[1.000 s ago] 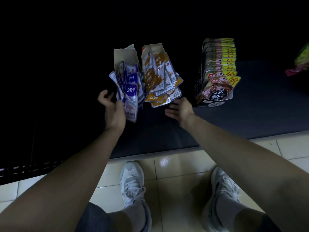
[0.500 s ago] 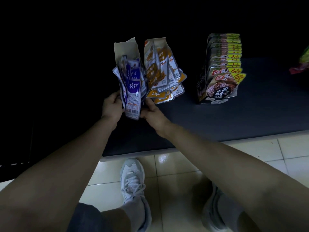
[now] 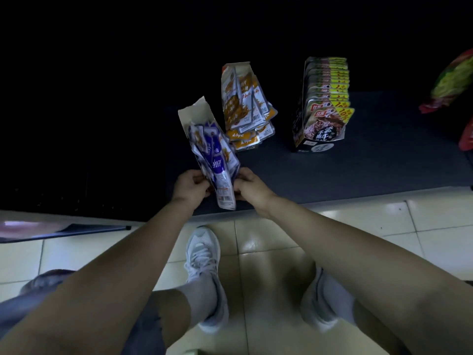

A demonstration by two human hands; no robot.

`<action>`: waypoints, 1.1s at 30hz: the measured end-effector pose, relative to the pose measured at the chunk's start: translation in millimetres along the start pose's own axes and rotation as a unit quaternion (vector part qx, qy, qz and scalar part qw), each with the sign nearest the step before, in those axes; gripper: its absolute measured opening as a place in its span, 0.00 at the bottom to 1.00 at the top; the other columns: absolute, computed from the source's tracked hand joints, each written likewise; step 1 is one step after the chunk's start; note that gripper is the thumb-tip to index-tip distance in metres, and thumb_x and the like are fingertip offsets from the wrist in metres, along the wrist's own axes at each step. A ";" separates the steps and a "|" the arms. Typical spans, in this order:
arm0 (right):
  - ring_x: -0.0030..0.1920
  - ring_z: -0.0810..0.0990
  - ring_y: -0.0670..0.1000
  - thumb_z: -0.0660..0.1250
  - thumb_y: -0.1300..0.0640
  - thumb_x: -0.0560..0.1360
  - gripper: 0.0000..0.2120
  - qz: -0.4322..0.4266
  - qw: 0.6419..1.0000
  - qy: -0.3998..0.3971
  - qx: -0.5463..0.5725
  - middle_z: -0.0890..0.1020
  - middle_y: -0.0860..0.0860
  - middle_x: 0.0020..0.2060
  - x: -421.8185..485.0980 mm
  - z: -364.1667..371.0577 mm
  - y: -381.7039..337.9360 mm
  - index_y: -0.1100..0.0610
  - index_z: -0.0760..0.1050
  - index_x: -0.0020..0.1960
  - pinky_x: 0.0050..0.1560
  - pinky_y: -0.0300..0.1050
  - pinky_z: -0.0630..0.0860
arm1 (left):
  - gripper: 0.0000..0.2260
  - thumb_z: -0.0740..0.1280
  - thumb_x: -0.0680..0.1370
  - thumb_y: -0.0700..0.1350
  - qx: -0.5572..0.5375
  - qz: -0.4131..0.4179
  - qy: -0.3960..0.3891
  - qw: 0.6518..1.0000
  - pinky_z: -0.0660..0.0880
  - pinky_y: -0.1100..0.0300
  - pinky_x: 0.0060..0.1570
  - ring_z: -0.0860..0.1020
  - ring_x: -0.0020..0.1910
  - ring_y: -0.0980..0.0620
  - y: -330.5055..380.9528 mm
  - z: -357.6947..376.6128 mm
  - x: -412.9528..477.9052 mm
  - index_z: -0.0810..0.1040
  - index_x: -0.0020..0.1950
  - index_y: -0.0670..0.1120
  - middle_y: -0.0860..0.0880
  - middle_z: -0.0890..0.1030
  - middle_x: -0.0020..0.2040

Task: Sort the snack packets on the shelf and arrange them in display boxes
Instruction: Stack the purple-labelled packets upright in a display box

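Observation:
A cardboard display box of purple snack packets (image 3: 212, 152) is tilted back toward me over the front of the dark low shelf (image 3: 358, 175). My left hand (image 3: 190, 187) grips its left side and my right hand (image 3: 249, 187) grips its right side. One purple packet hangs out of the front between my hands. Behind it, a display box of orange packets (image 3: 244, 108) stands on the shelf, its packets fanned and spilling forward. Further right stands a black display box of neatly rowed dark packets with yellow corners (image 3: 323, 103).
Red and green snack bags (image 3: 453, 80) lie at the shelf's far right. The shelf's back and left are too dark to read. Below the shelf edge is pale tiled floor (image 3: 268, 237) with my two shoes. A flat dark panel (image 3: 64, 229) lies at the left.
Both hands closed on the purple packet box and pulled it away from the orange box toward the shelf's front edge, tilting it. The view shifted down and left.

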State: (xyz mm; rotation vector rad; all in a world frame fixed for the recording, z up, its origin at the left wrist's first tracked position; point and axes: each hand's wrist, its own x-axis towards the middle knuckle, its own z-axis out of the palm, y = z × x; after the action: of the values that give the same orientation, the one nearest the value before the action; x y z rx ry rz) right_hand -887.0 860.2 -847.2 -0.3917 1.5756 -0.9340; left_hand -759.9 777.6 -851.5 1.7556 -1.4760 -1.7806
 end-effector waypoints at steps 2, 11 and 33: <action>0.55 0.79 0.53 0.65 0.57 0.72 0.13 0.003 1.000 0.013 -0.006 0.81 0.51 0.52 -8.4 -6.0 7.8 0.50 0.72 0.56 0.62 0.52 0.75 | 0.13 0.65 0.78 0.33 0.002 -0.007 -0.011 1.000 0.78 0.57 0.48 0.77 0.52 0.46 -5.1 8.3 -11.4 0.73 0.63 0.35 0.42 0.77 0.53; 0.55 0.80 0.52 0.69 0.58 0.74 0.19 0.023 0.999 -0.010 -0.031 0.80 0.53 0.56 -31.6 -38.2 14.5 0.56 0.70 0.64 0.61 0.50 0.76 | 0.10 0.65 0.79 0.39 0.073 -0.014 -0.094 0.993 0.76 0.50 0.56 0.78 0.51 0.47 -5.4 21.9 -35.3 0.74 0.61 0.40 0.45 0.78 0.51; 0.36 0.75 0.50 0.71 0.59 0.75 0.12 -0.176 0.957 0.173 -0.151 0.76 0.55 0.37 -55.2 -67.7 -71.8 0.56 0.67 0.43 0.39 0.44 0.73 | 0.10 0.62 0.80 0.51 0.151 0.114 0.030 0.982 0.76 0.55 0.43 0.79 0.43 0.47 84.0 6.5 -58.0 0.75 0.49 0.44 0.44 0.79 0.47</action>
State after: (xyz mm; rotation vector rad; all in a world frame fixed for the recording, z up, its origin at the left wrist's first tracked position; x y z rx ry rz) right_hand -955.1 877.9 -758.6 -0.7777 2.0214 -1.0747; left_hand -789.7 785.3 -753.9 1.6689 -1.9164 -1.4407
